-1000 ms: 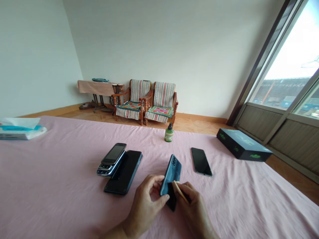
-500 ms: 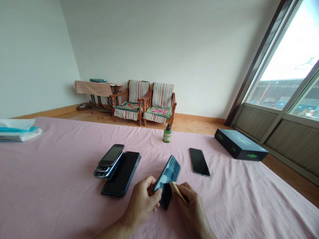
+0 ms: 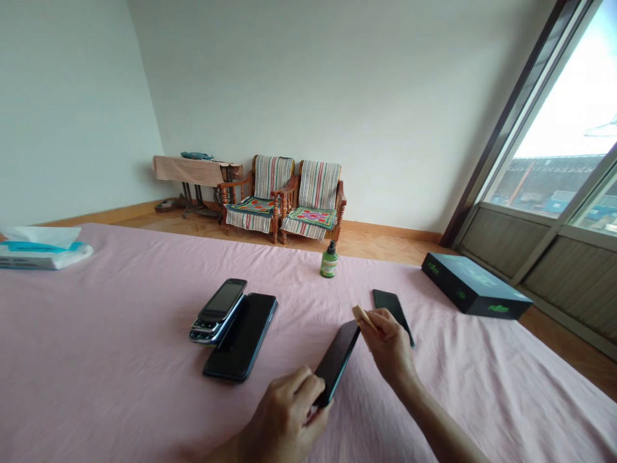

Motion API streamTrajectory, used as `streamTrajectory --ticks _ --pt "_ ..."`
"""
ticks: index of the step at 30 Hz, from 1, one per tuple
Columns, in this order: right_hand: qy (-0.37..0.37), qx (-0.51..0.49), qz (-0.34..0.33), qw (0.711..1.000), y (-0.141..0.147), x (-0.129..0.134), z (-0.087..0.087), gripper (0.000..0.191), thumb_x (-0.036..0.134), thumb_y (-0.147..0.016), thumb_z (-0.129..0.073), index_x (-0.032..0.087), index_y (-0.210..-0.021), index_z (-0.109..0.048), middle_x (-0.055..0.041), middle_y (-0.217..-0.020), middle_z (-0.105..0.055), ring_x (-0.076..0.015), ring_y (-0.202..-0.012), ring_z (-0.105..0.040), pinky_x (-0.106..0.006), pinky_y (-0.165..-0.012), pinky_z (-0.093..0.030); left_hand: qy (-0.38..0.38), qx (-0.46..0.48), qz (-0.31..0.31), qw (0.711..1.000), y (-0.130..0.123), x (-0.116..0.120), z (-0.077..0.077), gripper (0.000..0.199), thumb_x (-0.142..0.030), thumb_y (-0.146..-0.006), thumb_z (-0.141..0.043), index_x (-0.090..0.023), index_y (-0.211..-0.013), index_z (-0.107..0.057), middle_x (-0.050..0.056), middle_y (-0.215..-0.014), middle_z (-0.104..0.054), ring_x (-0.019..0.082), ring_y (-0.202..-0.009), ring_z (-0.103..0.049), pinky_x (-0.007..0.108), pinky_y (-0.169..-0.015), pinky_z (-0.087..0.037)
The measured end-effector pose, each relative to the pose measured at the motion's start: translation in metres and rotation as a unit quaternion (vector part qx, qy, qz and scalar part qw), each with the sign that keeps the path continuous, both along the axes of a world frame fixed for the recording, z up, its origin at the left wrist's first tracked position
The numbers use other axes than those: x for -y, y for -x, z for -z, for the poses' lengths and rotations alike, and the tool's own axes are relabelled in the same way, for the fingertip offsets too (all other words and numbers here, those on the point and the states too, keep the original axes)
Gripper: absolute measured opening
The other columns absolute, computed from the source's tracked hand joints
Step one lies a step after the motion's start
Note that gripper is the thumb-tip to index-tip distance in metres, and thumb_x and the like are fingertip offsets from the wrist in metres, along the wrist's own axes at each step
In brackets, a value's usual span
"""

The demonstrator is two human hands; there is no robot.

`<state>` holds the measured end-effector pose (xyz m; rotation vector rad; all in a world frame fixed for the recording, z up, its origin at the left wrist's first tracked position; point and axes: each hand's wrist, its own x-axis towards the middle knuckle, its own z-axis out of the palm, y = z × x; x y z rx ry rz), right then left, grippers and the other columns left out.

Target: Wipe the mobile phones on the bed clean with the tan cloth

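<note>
Held at its lower end by my left hand (image 3: pixel 292 411), a smartphone (image 3: pixel 337 360) tilts with its dark screen towards me and its far end pointing up and right. Fingers and thumb grip its two edges. Close to the phone's upper corner, my right hand (image 3: pixel 391 344) pinches a small beige piece (image 3: pixel 362 315), perhaps a folded cloth; its exact kind is unclear. Behind that hand lies another black phone (image 3: pixel 393 307), partly covered by it. To the left, a large dark phone (image 3: pixel 241 344) lies flat, with several smaller phones (image 3: pixel 222 301) stacked against its side.
A pink sheet (image 3: pixel 120 360) covers the surface. Further back stand a green spray bottle (image 3: pixel 328 262) and, to the right, a black box (image 3: pixel 475 286). A tissue pack (image 3: pixel 48 256) lies at far left. Two wooden chairs (image 3: pixel 308 215) stand beyond the edge.
The held phone has been turned from its blue back to its dark screen. My right hand, with the beige piece, has moved up and right to the phone's top corner. The view has shifted slightly.
</note>
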<state>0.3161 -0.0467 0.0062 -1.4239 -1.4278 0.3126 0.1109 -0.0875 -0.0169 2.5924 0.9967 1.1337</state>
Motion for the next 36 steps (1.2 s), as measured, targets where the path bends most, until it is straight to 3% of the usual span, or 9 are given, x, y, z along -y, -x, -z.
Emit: streamTrajectory --ticks 6,11,15,18,22,25,28,31,36 --pt "-0.086 0.027 -0.024 0.996 0.007 0.010 0.022 0.021 0.026 -0.088 -0.052 0.019 -0.094 -0.071 -0.0043 -0.081 -0.054 -0.0158 -0.072 -0.055 -0.025 -0.062 -0.045 -0.012 -0.006 -0.008 1.000 0.000 -0.001 0.002 0.015 -0.005 -0.080 -0.051 -0.020 -0.079 -0.056 -0.001 -0.067 -0.053 0.013 -0.055 -0.054 0.024 -0.054 -0.040" --pt "-0.141 0.065 -0.122 0.980 0.028 0.048 0.037 0.038 0.006 -0.086 -0.044 0.023 -0.114 -0.063 -0.0059 -0.091 -0.055 -0.0150 -0.083 -0.059 -0.023 -0.070 -0.050 -0.012 0.006 -0.009 1.000 -0.001 0.000 0.007 0.017 -0.003 -0.078 -0.052 -0.020 -0.076 -0.052 -0.003 -0.066 -0.051 0.013 -0.055 -0.052 0.023 -0.054 -0.039" --pt "-0.151 0.083 -0.189 0.967 0.034 0.060 0.038 0.046 0.002 -0.084 -0.043 0.023 -0.122 -0.058 -0.0063 -0.093 -0.054 -0.0147 -0.086 -0.060 -0.022 -0.072 -0.051 -0.008 0.008 -0.012 1.000 -0.002 -0.001 0.008 0.019 -0.003 -0.076 -0.052 -0.021 -0.072 -0.048 -0.003 -0.065 -0.050 0.012 -0.054 -0.052 0.022 -0.053 -0.038" --pt "-0.126 0.072 -0.153 0.977 0.029 0.047 0.031 0.038 0.007 -0.087 -0.043 0.022 -0.115 -0.063 -0.0063 -0.090 -0.054 -0.0154 -0.084 -0.059 -0.024 -0.072 -0.050 -0.003 0.029 -0.020 0.999 -0.002 -0.003 0.006 0.018 -0.004 -0.078 -0.051 -0.021 -0.072 -0.050 -0.004 -0.064 -0.050 0.011 -0.053 -0.052 0.021 -0.053 -0.037" --pt "-0.089 0.023 -0.038 0.995 0.015 0.017 0.020 0.022 0.025 -0.090 -0.049 0.019 -0.096 -0.070 -0.0043 -0.080 -0.054 -0.0155 -0.071 -0.055 -0.024 -0.061 -0.045 0.041 0.077 -0.042 0.995 0.000 -0.008 0.000 0.014 -0.010 -0.081 -0.051 -0.020 -0.071 -0.052 -0.003 -0.062 -0.052 0.010 -0.053 -0.053 0.020 -0.052 -0.039" --pt "-0.060 -0.023 0.025 0.998 0.007 0.003 0.018 0.031 0.040 -0.088 -0.053 0.017 -0.072 -0.068 -0.0018 -0.070 -0.050 -0.0139 -0.061 -0.048 -0.024 -0.054 -0.040 0.128 0.119 -0.072 0.982 0.003 -0.015 -0.001 0.009 -0.017 -0.082 -0.053 -0.019 -0.074 -0.053 -0.003 -0.062 -0.055 0.011 -0.053 -0.054 0.019 -0.052 -0.041" --pt "-0.039 -0.047 0.030 0.998 0.005 0.002 0.024 0.039 0.046 -0.086 -0.054 0.017 -0.062 -0.062 -0.0014 -0.068 -0.048 -0.0138 -0.059 -0.045 -0.025 -0.053 -0.038 0.229 0.166 -0.066 0.957 0.005 -0.021 0.002 0.004 -0.022 -0.083 -0.054 -0.018 -0.082 -0.055 -0.003 -0.065 -0.057 0.011 -0.054 -0.055 0.019 -0.051 -0.042" --pt "-0.017 -0.050 0.017 0.998 0.005 0.006 0.030 0.039 0.046 -0.086 -0.054 0.017 -0.061 -0.061 -0.0014 -0.068 -0.048 -0.0145 -0.061 -0.046 -0.026 -0.055 -0.038 0.298 0.204 -0.052 0.931 0.004 -0.022 0.002 0.028 -0.022 -0.081 -0.056 -0.016 -0.108 -0.056 -0.004 -0.067 -0.053 0.011 -0.057 -0.055 0.020 -0.052 -0.043" --pt "0.014 -0.061 -0.020 0.998 0.009 0.009 0.034 0.036 0.045 -0.087 -0.054 0.017 -0.067 -0.065 -0.0027 -0.070 -0.052 -0.0163 -0.065 -0.050 -0.026 -0.059 -0.039 0.378 0.204 -0.013 0.903 0.000 -0.018 -0.003 0.062 -0.019 -0.076 -0.057 -0.011 -0.136 -0.041 -0.006 -0.065 -0.048 0.009 -0.054 -0.050 0.019 -0.048 -0.041"
